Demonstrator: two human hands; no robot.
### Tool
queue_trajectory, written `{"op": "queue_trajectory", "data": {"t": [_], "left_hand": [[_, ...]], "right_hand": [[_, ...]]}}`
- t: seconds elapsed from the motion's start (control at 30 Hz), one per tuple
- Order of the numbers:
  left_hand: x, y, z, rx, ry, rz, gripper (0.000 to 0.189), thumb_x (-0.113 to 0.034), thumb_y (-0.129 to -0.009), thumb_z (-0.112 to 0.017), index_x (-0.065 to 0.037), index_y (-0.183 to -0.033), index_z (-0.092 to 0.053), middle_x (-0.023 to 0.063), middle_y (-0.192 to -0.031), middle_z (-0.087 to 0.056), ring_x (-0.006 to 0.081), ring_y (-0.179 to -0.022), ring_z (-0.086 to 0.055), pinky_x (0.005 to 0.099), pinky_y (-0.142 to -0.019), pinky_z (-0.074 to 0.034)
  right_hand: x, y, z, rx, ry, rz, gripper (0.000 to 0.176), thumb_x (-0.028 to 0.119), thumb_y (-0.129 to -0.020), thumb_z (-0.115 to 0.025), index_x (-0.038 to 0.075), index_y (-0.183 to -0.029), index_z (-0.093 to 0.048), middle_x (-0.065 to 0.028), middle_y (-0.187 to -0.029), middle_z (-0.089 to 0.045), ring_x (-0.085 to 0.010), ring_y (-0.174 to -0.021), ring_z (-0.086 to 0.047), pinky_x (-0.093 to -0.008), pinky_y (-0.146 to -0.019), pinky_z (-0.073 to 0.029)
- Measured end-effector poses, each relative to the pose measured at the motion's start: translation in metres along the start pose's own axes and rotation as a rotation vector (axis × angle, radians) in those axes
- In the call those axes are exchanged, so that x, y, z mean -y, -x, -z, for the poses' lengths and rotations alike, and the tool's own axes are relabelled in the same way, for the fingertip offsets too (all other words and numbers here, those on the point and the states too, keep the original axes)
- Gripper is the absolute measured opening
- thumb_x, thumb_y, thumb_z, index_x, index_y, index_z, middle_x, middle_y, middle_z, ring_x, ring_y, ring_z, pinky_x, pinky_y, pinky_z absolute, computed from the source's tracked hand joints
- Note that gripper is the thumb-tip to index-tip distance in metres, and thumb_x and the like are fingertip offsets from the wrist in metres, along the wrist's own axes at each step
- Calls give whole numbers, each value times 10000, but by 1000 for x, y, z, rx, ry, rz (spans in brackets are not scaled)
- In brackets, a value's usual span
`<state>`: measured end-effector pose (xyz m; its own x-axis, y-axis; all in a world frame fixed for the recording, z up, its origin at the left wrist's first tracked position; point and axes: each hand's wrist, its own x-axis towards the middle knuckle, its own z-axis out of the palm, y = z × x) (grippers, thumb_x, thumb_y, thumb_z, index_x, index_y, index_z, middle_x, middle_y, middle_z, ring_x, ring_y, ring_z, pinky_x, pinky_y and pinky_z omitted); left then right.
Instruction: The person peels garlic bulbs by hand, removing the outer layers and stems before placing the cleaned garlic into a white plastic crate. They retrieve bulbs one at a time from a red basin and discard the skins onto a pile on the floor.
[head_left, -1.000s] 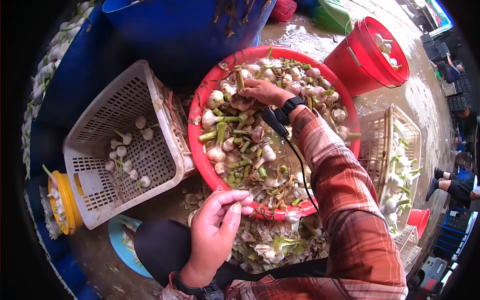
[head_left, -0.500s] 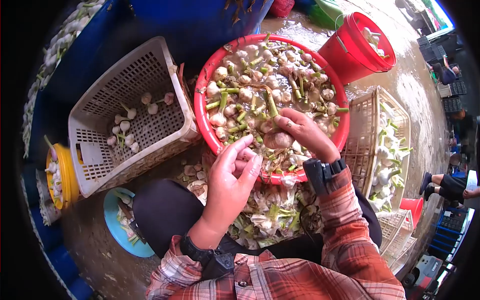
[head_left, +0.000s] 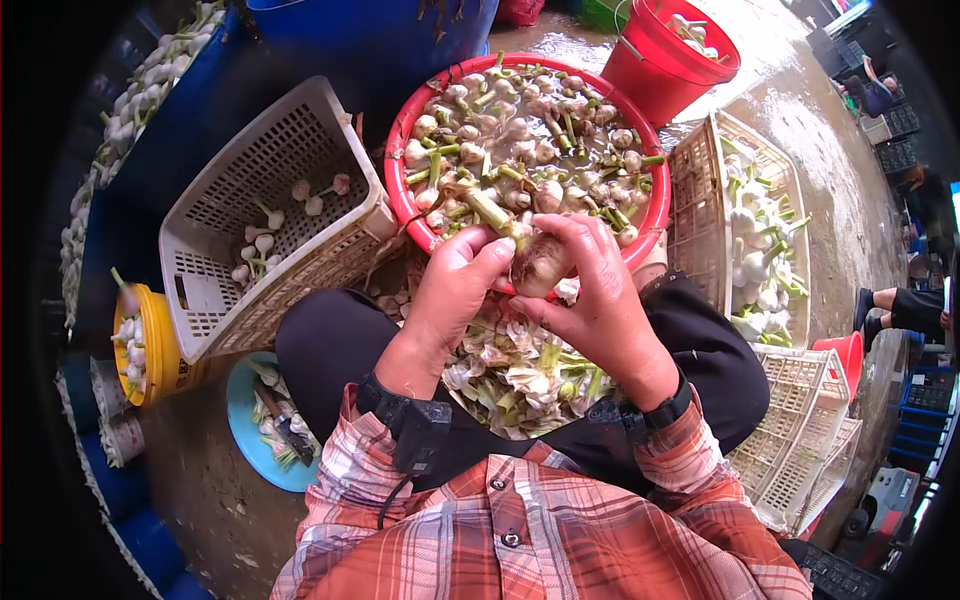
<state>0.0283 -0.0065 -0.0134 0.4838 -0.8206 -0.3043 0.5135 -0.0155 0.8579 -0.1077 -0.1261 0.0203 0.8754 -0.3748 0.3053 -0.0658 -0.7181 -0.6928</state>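
Note:
A large garlic bulb [head_left: 541,264] with a thick green stem is held between my two hands, just over the near rim of a red basin [head_left: 660,207]. My left hand [head_left: 447,290] pinches the base of the stem with thumb and fingertips. Around the bulb's right side curve the fingers and thumb of my right hand [head_left: 606,300]. Many garlic bulbs [head_left: 548,195] lie in murky water in the basin. Below my hands is a heap of peeled skins and leaves [head_left: 520,375].
A white crate [head_left: 340,215] with a few bulbs stands left, beside a yellow bucket [head_left: 165,335] and a blue bowl [head_left: 240,425]. Right are a red bucket [head_left: 665,65], a crate of garlic [head_left: 700,215] and stacked crates [head_left: 790,430]. A person's legs [head_left: 890,305] show far right.
My left hand has moved up to the bulb and taken hold of it at the stem. My right hand has shifted from the stem down around the bulb, nearer my body. The view has shifted.

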Motion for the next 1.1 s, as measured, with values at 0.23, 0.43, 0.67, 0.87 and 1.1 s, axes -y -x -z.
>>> {"op": "queue_trajectory", "data": {"t": [0.23, 0.43, 0.67, 0.87, 1.1], "left_hand": [[-11, 8, 1, 58, 174, 51, 311, -186, -939, -594, -12, -1197, -600, -40, -900, -574, 46, -717, -501, 203, -671, -465], [0, 5, 5, 103, 190, 20, 273, -145, -957, -560, -9, -1182, -630, -15, -942, -640, 28, -725, -544, 201, -694, -503], [9, 1, 9, 11, 26, -110, 273, -90, -947, -571, 18, -1189, -636, 29, -1063, -679, 83, -898, -627, 261, -805, -529], [8, -1, 3, 27, -48, -92, 300, -207, -983, -667, 23, -1174, -650, 46, -1033, -698, 83, -914, -631, 261, -803, -522], [7, -4, 1, 45, 107, 42, 237, -136, -1011, -588, 5, -1199, -624, 68, -1053, -684, 124, -852, -682, 267, -666, -607]], "right_hand": [[27, 0, 5, -26, 162, 22, 777, 117, -672, -833, 23, -1350, -465, -200, -1208, -495, -414, -1114, -500, -478, -964, -430], [47, 5, 6, 4, 240, -27, 785, 115, -679, -817, 4, -1364, -448, -205, -1199, -492, -408, -1109, -497, -487, -970, -423], [9, 18, -15, -125, -1215, -641, 553, 278, -1003, -582, 66, -1447, -330, -86, -1215, -575, -189, -970, -651, -289, -779, -531], [3, 25, -54, -313, -1002, -559, 606, 432, -1004, -560, 64, -1442, -360, -107, -1255, -580, -177, -931, -641, -270, -694, -508], [-41, 28, -27, 346, -2004, -603, 681, 649, -1006, -360, 80, -1330, -546, -120, -1090, -657, -179, -751, -630, -239, -613, -492]]}}
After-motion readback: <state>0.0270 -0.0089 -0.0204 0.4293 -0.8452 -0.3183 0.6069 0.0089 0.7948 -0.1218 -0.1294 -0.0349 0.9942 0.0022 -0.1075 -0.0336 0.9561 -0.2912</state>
